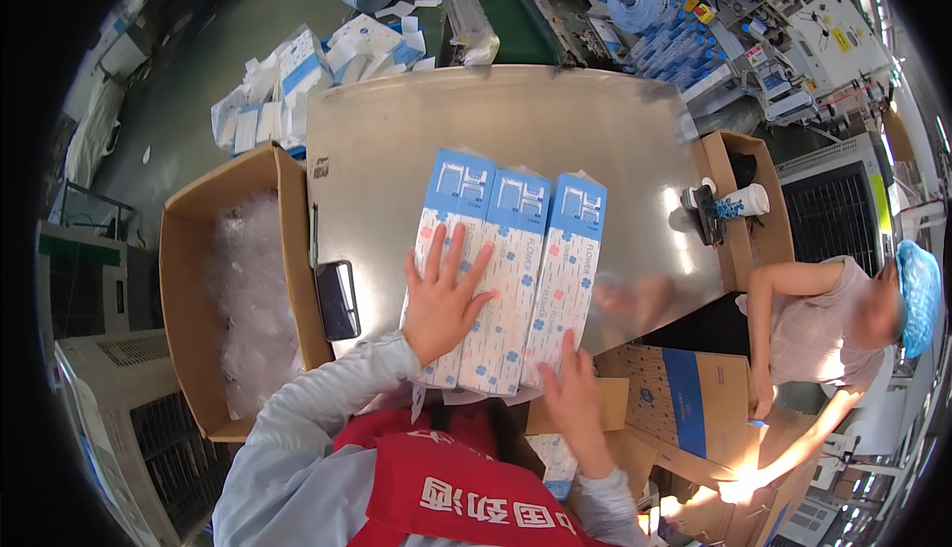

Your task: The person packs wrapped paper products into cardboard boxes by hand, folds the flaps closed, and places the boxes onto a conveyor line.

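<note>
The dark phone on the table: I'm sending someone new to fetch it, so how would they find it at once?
Start at the steel table and go to its left edge, beside the open cardboard box lined with clear plastic. The phone lies flat there, just left of the left hand pressing three tissue packs. It is the only dark, glossy slab among pale blue-and-white packaging.
</note>
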A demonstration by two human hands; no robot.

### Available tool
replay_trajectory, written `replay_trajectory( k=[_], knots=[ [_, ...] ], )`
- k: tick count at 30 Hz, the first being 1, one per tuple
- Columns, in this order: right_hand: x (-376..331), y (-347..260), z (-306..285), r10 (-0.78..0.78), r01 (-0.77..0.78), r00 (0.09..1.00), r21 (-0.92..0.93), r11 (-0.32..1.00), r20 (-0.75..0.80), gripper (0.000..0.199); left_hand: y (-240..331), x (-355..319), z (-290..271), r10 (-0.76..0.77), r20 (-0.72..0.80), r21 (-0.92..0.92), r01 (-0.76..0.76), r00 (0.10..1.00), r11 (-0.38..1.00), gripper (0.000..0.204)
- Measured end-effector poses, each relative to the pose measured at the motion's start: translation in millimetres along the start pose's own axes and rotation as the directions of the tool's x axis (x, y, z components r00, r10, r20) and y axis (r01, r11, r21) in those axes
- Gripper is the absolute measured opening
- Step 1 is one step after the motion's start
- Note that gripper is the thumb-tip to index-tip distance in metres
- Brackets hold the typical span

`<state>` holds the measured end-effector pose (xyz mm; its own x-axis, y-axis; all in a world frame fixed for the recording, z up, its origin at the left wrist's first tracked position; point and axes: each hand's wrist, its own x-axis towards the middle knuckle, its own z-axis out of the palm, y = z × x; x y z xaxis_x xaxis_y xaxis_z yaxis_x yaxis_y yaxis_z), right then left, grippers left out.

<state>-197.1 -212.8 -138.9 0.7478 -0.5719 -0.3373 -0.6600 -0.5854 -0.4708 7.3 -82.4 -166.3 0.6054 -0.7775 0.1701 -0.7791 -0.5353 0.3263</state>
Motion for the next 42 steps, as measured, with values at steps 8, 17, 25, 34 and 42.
replay_trajectory(
  k=[8,17,25,34,42],
  knots=[
    [153.4,56.1,4.3,0.075,-0.33,0.93,0.722,0.608,0.361,0.075,-91.8,16.2,-12.8,-0.011,0.782,-0.608,0.766,0.624,0.209,0.091],
    [125.3,33.8,9.5,0.076,-0.353,0.923,0.748,0.562,0.378,0.063,-118.3,6.7,7.1,0.155,0.8,-0.591,0.806,0.579,0.041,0.085],
    [-18.9,57.4,-21.8,-0.048,0.318,0.941,0.822,0.472,-0.336,0.056,-40.2,4.6,-18.3,0.381,0.431,-0.896,0.439,0.818,0.07,0.077],
    [-296.2,88.5,39.8,0.247,0.388,0.724,0.676,0.627,-0.644,0.046,188.0,64.8,-84.0,0.963,0.006,-0.992,0.124,0.271,-0.029,0.079],
    [-462.2,63.4,136.0,0.52,-0.762,0.647,0.491,0.421,0.558,0.038,377.9,7.9,-18.3,0.662,0.416,-0.906,-0.222,-0.623,0.36,0.058]
  ],
)
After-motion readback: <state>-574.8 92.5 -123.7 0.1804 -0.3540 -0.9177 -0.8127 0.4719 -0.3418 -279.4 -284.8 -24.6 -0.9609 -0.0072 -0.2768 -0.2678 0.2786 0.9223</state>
